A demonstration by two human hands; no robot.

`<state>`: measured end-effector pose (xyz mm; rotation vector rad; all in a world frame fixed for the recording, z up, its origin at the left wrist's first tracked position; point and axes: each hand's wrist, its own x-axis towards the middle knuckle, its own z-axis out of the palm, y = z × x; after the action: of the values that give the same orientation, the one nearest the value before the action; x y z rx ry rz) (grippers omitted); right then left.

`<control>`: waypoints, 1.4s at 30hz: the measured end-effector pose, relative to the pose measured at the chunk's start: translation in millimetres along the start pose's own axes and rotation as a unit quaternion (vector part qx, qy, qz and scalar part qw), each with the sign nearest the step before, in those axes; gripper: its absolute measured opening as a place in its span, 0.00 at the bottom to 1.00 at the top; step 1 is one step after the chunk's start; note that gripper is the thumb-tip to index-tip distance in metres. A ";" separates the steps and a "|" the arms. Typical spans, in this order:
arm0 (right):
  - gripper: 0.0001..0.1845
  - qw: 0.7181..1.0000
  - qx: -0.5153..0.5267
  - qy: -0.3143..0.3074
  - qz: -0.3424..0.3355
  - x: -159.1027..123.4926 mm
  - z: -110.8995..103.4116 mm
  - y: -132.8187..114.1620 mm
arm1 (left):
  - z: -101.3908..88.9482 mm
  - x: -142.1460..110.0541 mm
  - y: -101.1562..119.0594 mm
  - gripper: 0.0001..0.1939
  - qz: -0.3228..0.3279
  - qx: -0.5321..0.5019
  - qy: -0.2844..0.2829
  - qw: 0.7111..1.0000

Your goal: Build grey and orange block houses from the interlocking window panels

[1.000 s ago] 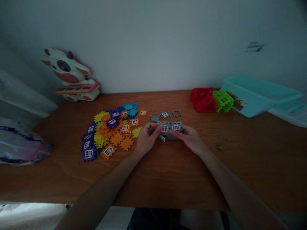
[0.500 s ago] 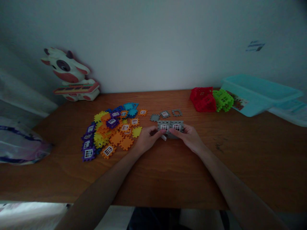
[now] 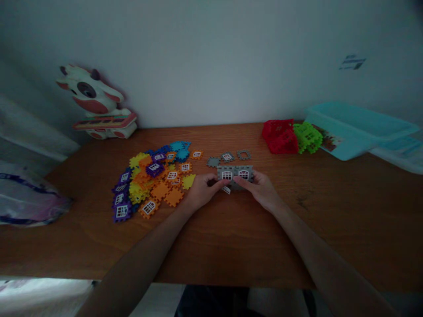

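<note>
One grey block (image 3: 243, 175), near side of three grey tiles (image 3: 227, 157); left hand (image 3: 202, 192) and right hand (image 3: 265, 192), both partly closed, pinch its ends. Risk: uneven thumb pressure could pop the toothed seam (image 3: 235, 171) apart.

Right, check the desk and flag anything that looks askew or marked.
A white window piece slants out below the gray block assembly, while the two windows on its face sit straight. Faint dark marks also smudge the wooden desktop toward the right. I see no spill.
</note>
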<state>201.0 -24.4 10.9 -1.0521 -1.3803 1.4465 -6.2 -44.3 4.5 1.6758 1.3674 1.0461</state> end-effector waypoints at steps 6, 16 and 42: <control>0.17 1.000 -0.001 0.005 0.004 -1.0 1.0 -1.1 | 7.1 -0.5 -0.9 0.17 0.007 -0.079 -0.027 0.997; 0.17 1.000 0.020 0.020 -0.002 0.1 5.0 -3.9 | 7.1 0.6 8.4 0.19 -0.016 -0.056 -0.047 0.997; 0.19 0.998 0.047 0.048 0.015 1.1 7.5 -1.4 | 0.4 7.5 7.3 0.23 0.152 -0.085 0.187 0.967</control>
<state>193.6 -25.3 12.5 -1.0722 -1.2220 1.4497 -2.1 -38.2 11.9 1.6475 1.2221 1.6771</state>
